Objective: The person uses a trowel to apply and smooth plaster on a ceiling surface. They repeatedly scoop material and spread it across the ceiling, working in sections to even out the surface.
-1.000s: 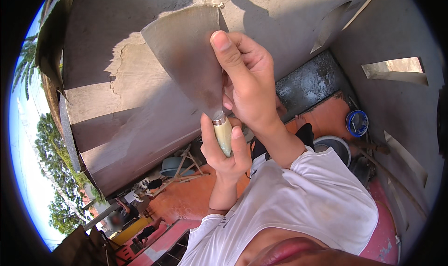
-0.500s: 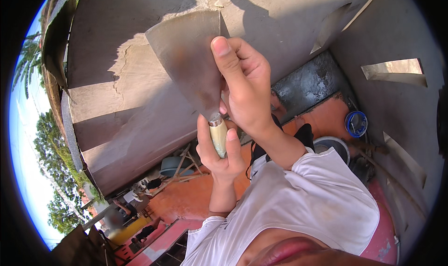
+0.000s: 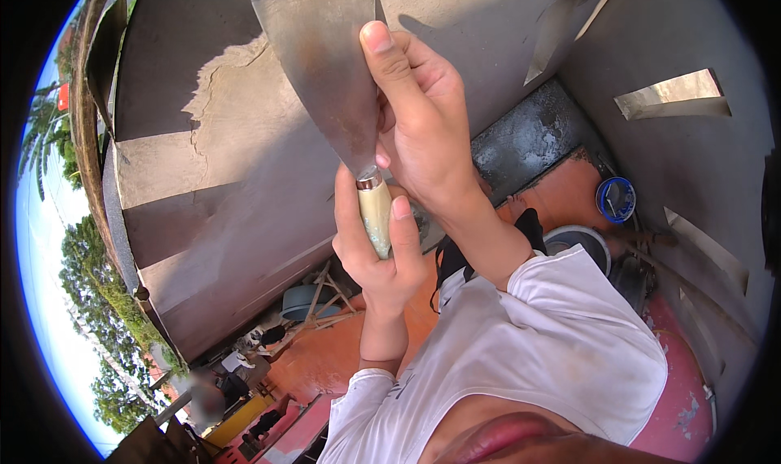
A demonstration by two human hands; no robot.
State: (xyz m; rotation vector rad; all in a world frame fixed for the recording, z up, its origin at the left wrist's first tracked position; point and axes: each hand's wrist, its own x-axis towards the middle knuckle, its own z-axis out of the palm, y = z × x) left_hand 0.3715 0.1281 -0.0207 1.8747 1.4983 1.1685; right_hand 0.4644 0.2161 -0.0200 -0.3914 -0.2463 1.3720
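I hold a wide putty knife (image 3: 324, 65) up in front of the wall, blade upward. Its dull metal blade flares toward the top and has brownish stains. A metal collar joins it to a pale, speckled handle. My left hand (image 3: 373, 278) is closed round this handle, with the thumb on the near side. Higher up, my right hand (image 3: 423, 114) pinches the right edge of the blade, thumb in front. The right hand's fingertips are partly hidden behind the blade.
A cracked grey wall (image 3: 236, 122) stands behind the blade. On the orange floor (image 3: 325, 354) are a blue-rimmed bucket (image 3: 616, 199), a large round basin (image 3: 579, 244) and a teal basin (image 3: 305, 301) by wooden supports. Another person (image 3: 210, 395) is at the lower left.
Both hands and the putty knife sit higher in the picture, slightly to the left. The view has shifted a little. The grip of each hand looks the same.
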